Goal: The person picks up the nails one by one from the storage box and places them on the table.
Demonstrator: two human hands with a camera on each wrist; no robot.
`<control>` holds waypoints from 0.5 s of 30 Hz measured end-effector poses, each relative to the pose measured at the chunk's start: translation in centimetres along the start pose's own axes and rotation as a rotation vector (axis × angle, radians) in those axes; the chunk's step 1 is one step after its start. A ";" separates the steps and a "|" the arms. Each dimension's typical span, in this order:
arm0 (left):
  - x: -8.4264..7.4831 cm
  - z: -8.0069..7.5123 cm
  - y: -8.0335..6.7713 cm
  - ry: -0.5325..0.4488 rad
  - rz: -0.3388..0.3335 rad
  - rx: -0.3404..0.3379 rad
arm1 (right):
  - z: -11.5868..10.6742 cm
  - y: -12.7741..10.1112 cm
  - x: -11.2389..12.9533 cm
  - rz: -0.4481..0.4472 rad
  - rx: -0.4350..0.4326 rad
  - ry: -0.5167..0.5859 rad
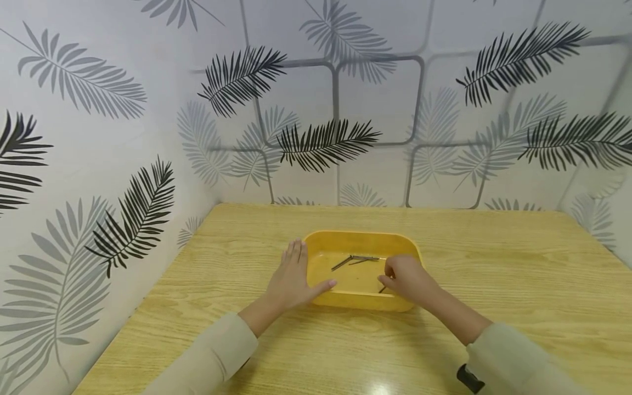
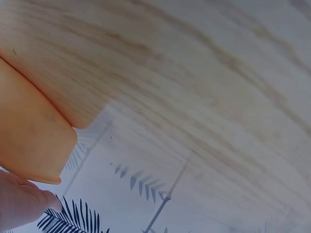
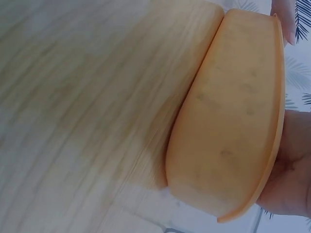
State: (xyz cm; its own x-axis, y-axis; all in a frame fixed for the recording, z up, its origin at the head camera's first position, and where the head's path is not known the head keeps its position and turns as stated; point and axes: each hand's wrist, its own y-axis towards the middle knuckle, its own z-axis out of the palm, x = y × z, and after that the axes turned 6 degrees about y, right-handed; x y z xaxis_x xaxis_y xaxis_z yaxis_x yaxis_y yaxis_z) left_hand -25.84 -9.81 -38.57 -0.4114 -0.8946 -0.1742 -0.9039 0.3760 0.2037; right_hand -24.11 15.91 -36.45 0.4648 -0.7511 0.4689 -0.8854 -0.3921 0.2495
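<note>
1. The yellow tray [image 1: 362,241] sits on the wooden table [image 1: 494,263], near its middle; several thin dark metal rods [image 1: 356,259] lie loose on the tray floor towards the far side, crossing one another.

2. The left hand [image 1: 291,277] lies flat against the tray's left wall, fingers straight and close together, thumb stretched along the near rim; it braces the tray and grips nothing; should that hand lift or slacken, I judge the light tray could skid across the smooth table under any sideways pull.

3. The right hand [image 1: 407,276] reaches into the tray's near right corner, its fingers curled down and pinching a small dark piece [image 1: 382,289], seemingly one more rod, though most of it is hidden by the hand; so thin a thing offers little purchase, so it may slip from the pinch and drop back, or roll under the rim.

4. The right wrist view shows only the tray's outer wall [image 3: 228,111] with the hand behind it; the pinch itself cannot be checked there.

5. The right wrist rests close to the near rim; pressing down on it could tip the tray and send the loose rods sliding together or out onto the table.

6. The crossed rods may snag one another if one is dragged; a tangle could lift two at once.
</note>
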 end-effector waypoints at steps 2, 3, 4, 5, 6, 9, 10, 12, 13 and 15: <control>0.1 0.1 0.1 0.004 0.003 0.008 | 0.1 0.4 0.1 0.015 0.035 -0.001; 0.2 0.1 0.2 0.005 0.005 0.010 | 0.2 0.6 0.1 0.025 0.052 0.001; 0.3 0.2 0.2 0.011 0.005 0.018 | 0.2 0.7 0.2 0.037 0.070 0.000; 0.3 0.2 0.3 0.011 0.009 0.019 | 0.2 0.9 0.2 0.049 0.087 -0.005; 0.3 0.2 0.3 0.015 0.013 0.023 | 0.2 1.1 0.3 0.064 0.106 -0.013; 0.4 0.2 0.4 0.022 0.028 0.041 | 0.2 1.5 0.3 0.116 0.169 -0.042; 0.4 0.2 0.4 0.027 0.035 0.047 | 0.2 1.6 0.3 0.133 0.191 -0.055; 0.3 0.0 0.4 0.044 0.050 0.059 | 0.3 1.8 0.3 0.173 0.233 -0.070; 0.3 0.0 0.4 0.050 0.057 0.062 | 0.3 1.9 0.3 0.192 0.247 -0.077; 0.2 -0.2 0.5 0.060 0.074 0.065 | 0.5 2.1 0.1 0.221 0.269 -0.092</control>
State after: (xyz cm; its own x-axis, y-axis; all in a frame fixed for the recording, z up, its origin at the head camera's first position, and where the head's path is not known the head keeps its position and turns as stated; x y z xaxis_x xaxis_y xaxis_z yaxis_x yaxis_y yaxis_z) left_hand -26.35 -9.81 -38.34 -0.4714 -0.8760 -0.1024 -0.8778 0.4548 0.1503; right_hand -25.93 14.78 -36.26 0.2708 -0.8731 0.4054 -0.9393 -0.3318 -0.0870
